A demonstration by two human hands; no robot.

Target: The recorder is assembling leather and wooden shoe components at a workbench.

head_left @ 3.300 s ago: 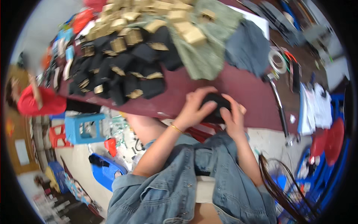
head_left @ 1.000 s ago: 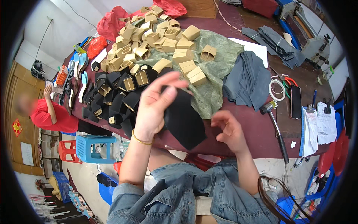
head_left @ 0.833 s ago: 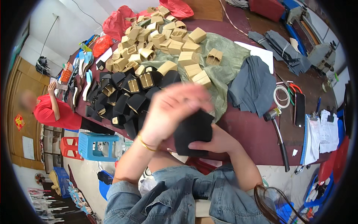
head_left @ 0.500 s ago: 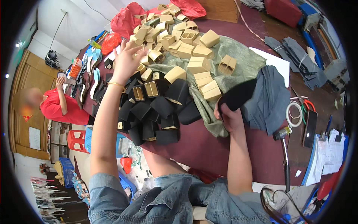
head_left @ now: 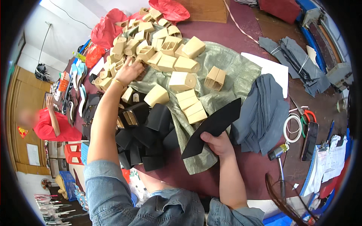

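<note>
Down among a heap of hollow beige shoe heels (head_left: pixel 166 62) lies my left hand (head_left: pixel 129 71), its fingers bent round one of them; the fingertips are partly hidden. My right hand (head_left: pixel 221 144) pinches a curved black strip of fabric (head_left: pixel 211 124) near its lower edge, thumb on top, above the green woven sack (head_left: pixel 235 62). Black-covered heels (head_left: pixel 145 133) are bunched by my left forearm. To the right of my right hand is a stack of dark grey fabric pieces (head_left: pixel 260 113).
On the right lie a hammer (head_left: pixel 279 162), a white tape roll (head_left: pixel 292 128), orange-handled scissors (head_left: pixel 310 116), a phone (head_left: pixel 310 141) and papers (head_left: pixel 330 160). Tied grey pieces (head_left: pixel 298 62) are farther back. A person in red (head_left: pixel 56 126) stands at the far left beside shoe parts.
My left hand has come down from the air onto the beige heels. My right hand has moved left and nearer me, turning the black strip flatter to view. The whole view has shifted.
</note>
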